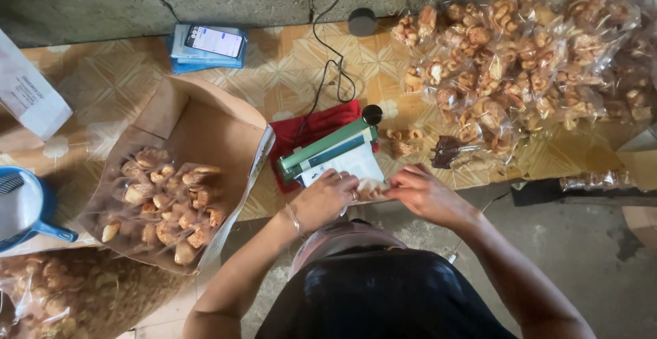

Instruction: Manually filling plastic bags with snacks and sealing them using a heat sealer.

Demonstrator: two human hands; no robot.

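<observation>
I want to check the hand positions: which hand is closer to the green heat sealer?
Left. The left hand lies just below the green heat sealer, almost touching it. The right hand is farther to the right, on the small clear bag.

Small clear bag of fried snacks (373, 190), lying flat at table edge, open end tucked under green sealer (327, 148) resting on red cloth.

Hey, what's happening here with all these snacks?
A person is working at a green heat sealer on a patterned table. Both the left hand and right hand hold a small clear bag of fried snacks at the sealer's edge. A heap of filled bags lies to the right, and a cardboard box with loose snacks sits to the left.
</observation>
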